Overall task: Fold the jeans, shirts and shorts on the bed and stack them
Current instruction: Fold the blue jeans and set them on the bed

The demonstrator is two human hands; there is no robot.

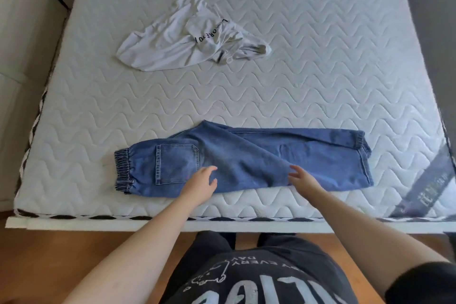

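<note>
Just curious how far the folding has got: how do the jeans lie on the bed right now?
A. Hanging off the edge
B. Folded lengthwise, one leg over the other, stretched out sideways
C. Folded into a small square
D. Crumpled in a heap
B: the jeans lie flat as one long strip, waistband at one end, cuffs at the other.

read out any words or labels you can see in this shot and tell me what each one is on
"EVERY DAY", upside down: person's black T-shirt.
Large pale letters below it: cut off, unreadable.
Black lettering on the crumpled white shirt: creased, not fully readable.
Print on the mattress's grey corner strap: too blurred.
Jeans: no text.
</note>
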